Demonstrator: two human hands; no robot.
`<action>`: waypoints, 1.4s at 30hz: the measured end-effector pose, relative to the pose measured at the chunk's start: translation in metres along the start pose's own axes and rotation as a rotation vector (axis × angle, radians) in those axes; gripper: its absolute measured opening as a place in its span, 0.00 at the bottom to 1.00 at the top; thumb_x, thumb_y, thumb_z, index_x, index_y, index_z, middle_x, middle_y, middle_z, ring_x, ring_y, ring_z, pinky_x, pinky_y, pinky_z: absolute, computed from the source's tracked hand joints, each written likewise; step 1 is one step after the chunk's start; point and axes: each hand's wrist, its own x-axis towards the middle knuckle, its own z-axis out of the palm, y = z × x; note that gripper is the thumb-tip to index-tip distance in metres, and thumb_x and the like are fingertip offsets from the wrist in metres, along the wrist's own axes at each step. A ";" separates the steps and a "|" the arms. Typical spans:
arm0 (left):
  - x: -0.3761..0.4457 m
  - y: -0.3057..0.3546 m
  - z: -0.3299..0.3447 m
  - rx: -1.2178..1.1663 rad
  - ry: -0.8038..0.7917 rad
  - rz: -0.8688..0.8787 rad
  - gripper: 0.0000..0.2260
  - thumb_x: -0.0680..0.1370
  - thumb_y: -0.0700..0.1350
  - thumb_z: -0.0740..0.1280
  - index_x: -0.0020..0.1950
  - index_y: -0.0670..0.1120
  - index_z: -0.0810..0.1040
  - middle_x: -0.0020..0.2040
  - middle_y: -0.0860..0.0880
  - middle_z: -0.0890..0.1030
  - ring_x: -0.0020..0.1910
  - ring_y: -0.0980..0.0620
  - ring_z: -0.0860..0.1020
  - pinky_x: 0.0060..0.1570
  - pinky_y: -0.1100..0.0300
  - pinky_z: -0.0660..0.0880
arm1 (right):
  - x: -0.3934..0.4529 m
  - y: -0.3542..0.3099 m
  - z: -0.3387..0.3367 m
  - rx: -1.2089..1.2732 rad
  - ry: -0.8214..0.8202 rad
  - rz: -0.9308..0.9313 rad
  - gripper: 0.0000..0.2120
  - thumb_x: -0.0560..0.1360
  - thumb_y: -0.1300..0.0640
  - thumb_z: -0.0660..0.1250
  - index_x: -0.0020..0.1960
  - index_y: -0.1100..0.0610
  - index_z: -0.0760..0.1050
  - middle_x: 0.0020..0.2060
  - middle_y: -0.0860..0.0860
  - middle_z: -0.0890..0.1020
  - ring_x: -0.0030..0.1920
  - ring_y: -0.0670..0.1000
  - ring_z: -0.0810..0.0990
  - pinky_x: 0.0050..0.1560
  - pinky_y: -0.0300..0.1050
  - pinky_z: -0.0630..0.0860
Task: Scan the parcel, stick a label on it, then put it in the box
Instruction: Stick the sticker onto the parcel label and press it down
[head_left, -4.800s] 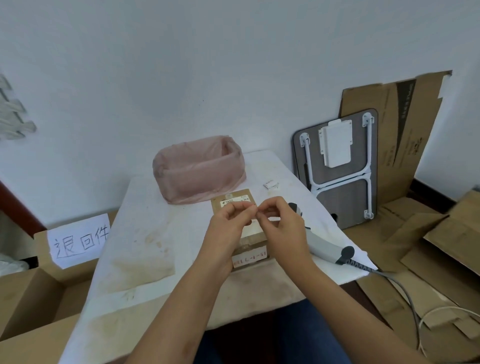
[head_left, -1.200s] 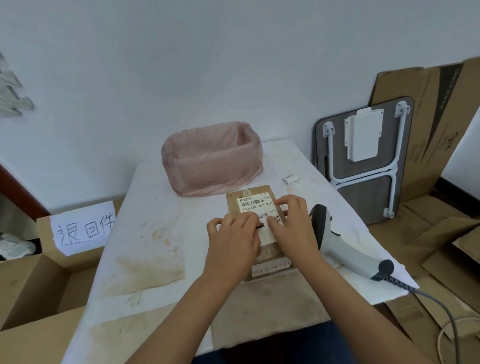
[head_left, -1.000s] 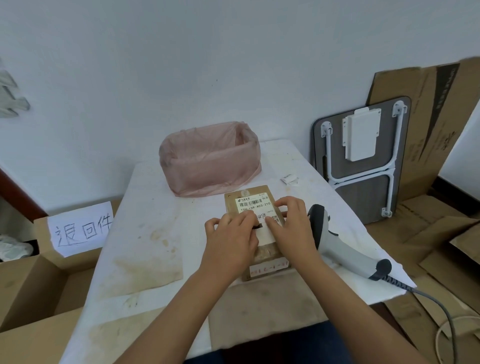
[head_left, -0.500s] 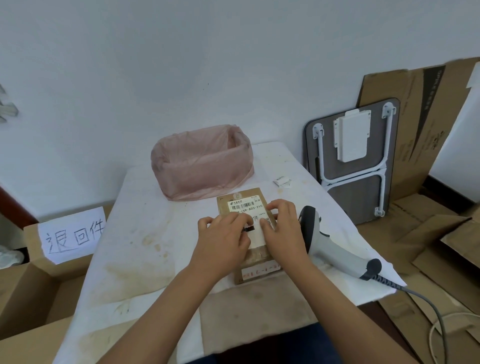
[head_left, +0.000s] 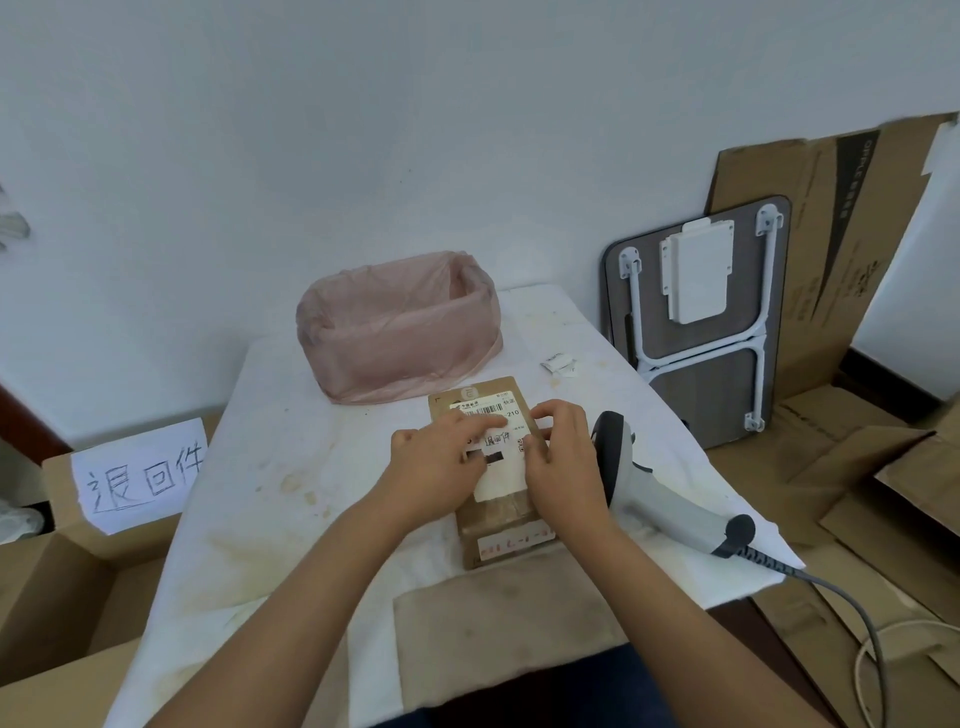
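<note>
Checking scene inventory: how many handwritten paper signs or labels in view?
2. One sign taped to the cardboard box left of the table; one small label on the parcel, between the hands. More may be hidden under them.

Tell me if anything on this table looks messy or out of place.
The white table cover carries yellowish stains left of the parcel, and small torn paper scraps lie loose near its far right edge.
</note>
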 end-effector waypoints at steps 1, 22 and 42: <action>0.003 -0.002 -0.002 -0.051 0.025 -0.027 0.19 0.81 0.44 0.58 0.68 0.62 0.72 0.64 0.59 0.76 0.61 0.56 0.76 0.66 0.52 0.59 | 0.000 0.000 0.000 0.001 0.000 0.004 0.11 0.77 0.65 0.60 0.58 0.58 0.68 0.55 0.46 0.68 0.55 0.51 0.76 0.52 0.44 0.74; 0.015 0.001 0.010 0.330 0.104 0.130 0.20 0.83 0.44 0.55 0.71 0.62 0.69 0.66 0.54 0.70 0.61 0.49 0.74 0.66 0.52 0.58 | -0.001 -0.001 0.000 0.013 0.004 0.002 0.11 0.77 0.65 0.59 0.59 0.58 0.68 0.57 0.49 0.69 0.56 0.54 0.75 0.54 0.51 0.76; -0.029 -0.010 0.027 -0.655 0.164 -0.363 0.32 0.78 0.55 0.67 0.78 0.56 0.57 0.79 0.51 0.57 0.76 0.49 0.62 0.72 0.47 0.65 | -0.013 -0.013 -0.010 0.091 -0.008 0.141 0.11 0.82 0.56 0.56 0.62 0.60 0.67 0.49 0.50 0.77 0.48 0.51 0.77 0.46 0.42 0.70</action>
